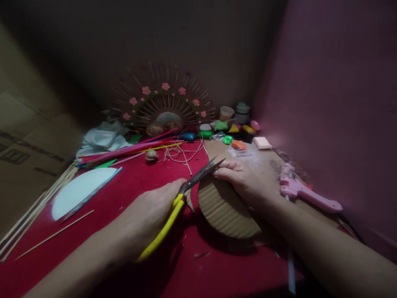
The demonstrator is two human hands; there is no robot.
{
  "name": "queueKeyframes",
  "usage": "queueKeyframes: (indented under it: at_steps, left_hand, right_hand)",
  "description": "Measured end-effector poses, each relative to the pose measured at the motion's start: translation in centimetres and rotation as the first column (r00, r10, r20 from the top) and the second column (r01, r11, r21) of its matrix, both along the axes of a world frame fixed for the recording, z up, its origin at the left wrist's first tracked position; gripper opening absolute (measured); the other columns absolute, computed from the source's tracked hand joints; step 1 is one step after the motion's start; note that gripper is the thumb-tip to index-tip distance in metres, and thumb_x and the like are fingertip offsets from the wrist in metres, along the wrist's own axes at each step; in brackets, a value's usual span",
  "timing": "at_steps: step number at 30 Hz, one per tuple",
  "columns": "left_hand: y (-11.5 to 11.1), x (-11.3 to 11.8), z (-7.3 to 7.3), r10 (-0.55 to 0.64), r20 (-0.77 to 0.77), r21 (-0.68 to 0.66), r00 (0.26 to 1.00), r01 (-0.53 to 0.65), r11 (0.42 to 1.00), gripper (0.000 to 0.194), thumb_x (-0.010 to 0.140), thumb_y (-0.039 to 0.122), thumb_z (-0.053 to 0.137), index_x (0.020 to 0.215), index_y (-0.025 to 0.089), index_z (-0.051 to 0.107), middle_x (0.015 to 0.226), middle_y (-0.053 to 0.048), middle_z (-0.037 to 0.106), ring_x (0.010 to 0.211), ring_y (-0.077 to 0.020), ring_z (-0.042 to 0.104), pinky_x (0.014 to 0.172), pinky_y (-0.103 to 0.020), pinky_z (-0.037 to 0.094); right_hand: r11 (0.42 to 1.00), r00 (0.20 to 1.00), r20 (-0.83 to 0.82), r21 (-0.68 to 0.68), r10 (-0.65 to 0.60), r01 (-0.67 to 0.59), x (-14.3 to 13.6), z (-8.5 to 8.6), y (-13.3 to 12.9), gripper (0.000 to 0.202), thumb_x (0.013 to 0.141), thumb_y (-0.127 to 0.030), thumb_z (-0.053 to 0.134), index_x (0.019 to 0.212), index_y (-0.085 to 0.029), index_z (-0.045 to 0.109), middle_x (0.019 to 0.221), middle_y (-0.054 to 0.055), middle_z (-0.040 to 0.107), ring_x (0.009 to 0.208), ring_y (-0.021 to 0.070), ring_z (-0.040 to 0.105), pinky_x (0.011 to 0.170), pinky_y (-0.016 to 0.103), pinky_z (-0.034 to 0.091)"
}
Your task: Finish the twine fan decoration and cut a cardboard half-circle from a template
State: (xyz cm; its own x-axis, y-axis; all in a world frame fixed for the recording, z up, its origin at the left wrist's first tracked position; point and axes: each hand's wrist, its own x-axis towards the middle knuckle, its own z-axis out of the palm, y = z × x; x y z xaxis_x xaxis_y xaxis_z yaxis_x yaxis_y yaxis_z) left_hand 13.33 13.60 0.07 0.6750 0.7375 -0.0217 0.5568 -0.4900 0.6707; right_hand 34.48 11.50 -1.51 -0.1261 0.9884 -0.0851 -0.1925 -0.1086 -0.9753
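Note:
My left hand (156, 207) is closed around the yellow-handled scissors (164, 231). Their dark blades point away to the right and are slightly apart, with the tips close to my right fingers. My right hand (237, 176) grips the far edge of a rounded piece of corrugated cardboard (228, 209), partly covering it. Just below the blades, a small cardboard strip (190, 201) shows by the curved left edge of the piece. Whether the blades touch the cardboard is hard to make out.
A pink glue gun (305, 192) lies to the right. On the left are a pale half-disc (82, 192), a thin stick (54, 234) and a bundle of sticks (40, 203). Farther back lie twine (178, 153), pipe cleaners (133, 150) and a flowered fan-shaped piece (166, 97).

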Motion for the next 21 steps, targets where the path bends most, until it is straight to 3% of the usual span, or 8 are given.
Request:
queueKeyframes:
  at_steps: [4, 9, 15, 21]
  left_hand:
    - [-0.1, 0.2, 0.1, -0.048, -0.201, 0.053, 0.978, 0.060, 0.997, 0.020, 0.081, 0.034, 0.046, 0.097, 0.022, 0.051, 0.087, -0.003, 0.063, 0.073, -0.0195, 0.058, 0.060, -0.025, 0.039]
    - [0.0, 0.1, -0.6, -0.060, -0.150, 0.054, 0.987, 0.069, 0.996, 0.027, 0.072, 0.035, 0.057, 0.096, 0.022, 0.050, 0.079, -0.001, 0.062, 0.064, -0.0169, 0.056, 0.055, -0.024, 0.035]
    - [0.0, -0.1, -1.2, -0.056, -0.009, 0.059, 0.998, 0.056, 0.997, 0.022, 0.070, 0.032, 0.056, 0.090, 0.021, 0.055, 0.070, -0.001, 0.061, 0.056, -0.0140, 0.052, 0.053, -0.024, 0.034]
    - [-0.2, 0.0, -1.4, -0.004, -0.059, 0.087, 0.998, 0.009, 0.996, 0.023, 0.070, 0.031, 0.055, 0.091, 0.021, 0.055, 0.069, 0.000, 0.060, 0.054, -0.0137, 0.051, 0.053, -0.023, 0.034]
  right_hand:
    - [1.000, 1.000, 0.005, -0.008, 0.027, -0.027, 0.2, 0.0, 0.1, 0.013, 0.071, -0.019, 0.056, 0.075, -0.018, 0.069, 0.059, -0.002, 0.062, 0.055, 0.0100, 0.055, 0.052, 0.020, 0.039]
    - [1.000, 0.997, 0.076, -0.014, 0.008, -0.007, 0.4, 0.2, 0.1, 0.013, 0.071, -0.020, 0.057, 0.077, -0.018, 0.068, 0.060, -0.003, 0.059, 0.052, 0.0086, 0.050, 0.052, 0.021, 0.037]
    - [0.999, 0.996, 0.074, 0.000, 0.054, -0.055, 0.4, 0.1, 0.2, 0.017, 0.073, -0.023, 0.057, 0.083, -0.018, 0.069, 0.065, -0.001, 0.063, 0.057, 0.0105, 0.053, 0.056, 0.022, 0.040]
    - [0.999, 0.994, 0.098, -0.010, 0.045, -0.045, 0.4, 0.1, 0.1, 0.016, 0.074, -0.023, 0.056, 0.081, -0.017, 0.069, 0.063, -0.001, 0.060, 0.054, 0.0095, 0.050, 0.053, 0.022, 0.038]
